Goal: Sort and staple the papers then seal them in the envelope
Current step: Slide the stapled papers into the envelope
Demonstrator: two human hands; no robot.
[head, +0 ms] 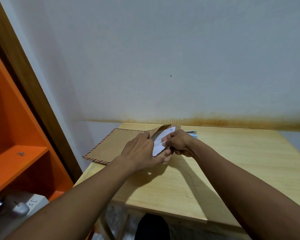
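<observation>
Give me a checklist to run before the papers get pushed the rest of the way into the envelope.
1. Envelope mouth held open: ok, the left hand holds its edge.
2. Grip on the papers: ok, the right hand is curled round them.
3. Papers started into the mouth: ok, though part of them is not yet inside.
4. Flap out of the way: ok, it is open behind the papers.
5. Papers stapled: cannot tell, the hands cover that area.
6. Envelope fully on the table: not ok, its left corner overhangs the edge.
</observation>
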